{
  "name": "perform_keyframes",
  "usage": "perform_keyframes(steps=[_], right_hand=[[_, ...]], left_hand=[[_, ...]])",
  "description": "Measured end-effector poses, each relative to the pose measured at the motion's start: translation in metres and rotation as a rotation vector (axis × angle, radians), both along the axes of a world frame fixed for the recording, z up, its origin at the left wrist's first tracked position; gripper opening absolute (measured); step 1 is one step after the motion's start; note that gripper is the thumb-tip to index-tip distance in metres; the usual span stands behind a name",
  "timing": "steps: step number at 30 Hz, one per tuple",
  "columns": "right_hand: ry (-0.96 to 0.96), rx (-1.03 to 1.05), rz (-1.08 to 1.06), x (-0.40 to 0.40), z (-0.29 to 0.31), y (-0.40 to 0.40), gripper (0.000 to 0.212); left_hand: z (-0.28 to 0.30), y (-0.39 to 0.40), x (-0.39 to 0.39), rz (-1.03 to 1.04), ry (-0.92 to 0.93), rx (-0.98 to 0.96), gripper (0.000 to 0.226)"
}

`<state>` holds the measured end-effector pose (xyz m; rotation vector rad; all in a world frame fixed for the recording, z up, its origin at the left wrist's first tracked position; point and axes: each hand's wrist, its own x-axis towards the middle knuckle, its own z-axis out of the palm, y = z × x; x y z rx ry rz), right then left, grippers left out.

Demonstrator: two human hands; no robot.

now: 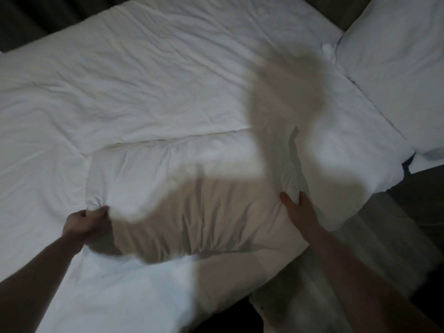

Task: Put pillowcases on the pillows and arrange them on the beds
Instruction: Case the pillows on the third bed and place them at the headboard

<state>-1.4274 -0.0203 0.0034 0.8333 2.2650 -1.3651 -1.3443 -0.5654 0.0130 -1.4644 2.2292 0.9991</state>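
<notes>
White rumpled bed (pixel 144 80) carries the plump white cased pillow (pixel 182 188); left hand (pixel 84 221) pinches its corner, right hand (pixel 300 212) lies flat on its end. Casing looks done; placing beside the far white pillow (pixel 396 68) remains.

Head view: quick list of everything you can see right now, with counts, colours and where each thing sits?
Pillow in hand: one, white, lying on the bed's near edge, between the two hands.
Second pillow: one, white, top right, at the head end of the bed.
Duvet: one, white, creased, spread over the bed.
Shadow: one, grey-brown, cast across the held pillow and duvet.
Floor: dark, lower right beside the bed.
Left hand: pinches the pillow's bunched left corner.
Right hand: fingers straight, pressed on the pillow's right end.
</notes>
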Motion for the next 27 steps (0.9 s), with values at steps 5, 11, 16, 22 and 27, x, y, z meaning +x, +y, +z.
perform_keyframes(steps=[5,11,16,22,27], right_hand=[[0.078,-0.014,-0.052,0.046,0.060,-0.001,0.067],[0.065,-0.075,-0.182,0.134,0.132,0.019,0.051],[0.063,-0.062,-0.256,0.211,0.156,0.030,0.050],[0.142,-0.039,-0.287,0.282,0.178,0.029,0.020],[0.134,0.004,-0.277,0.328,0.188,0.018,0.046]], left_hand=[[0.067,0.036,0.022,-0.084,0.101,-0.120,0.048],[0.131,0.046,0.087,-0.170,0.197,-0.139,0.062],[0.181,0.067,0.139,-0.172,0.259,-0.104,0.053],[0.216,0.068,0.187,-0.154,0.299,-0.056,0.044],[0.227,0.052,0.237,-0.170,0.307,-0.054,0.039]])
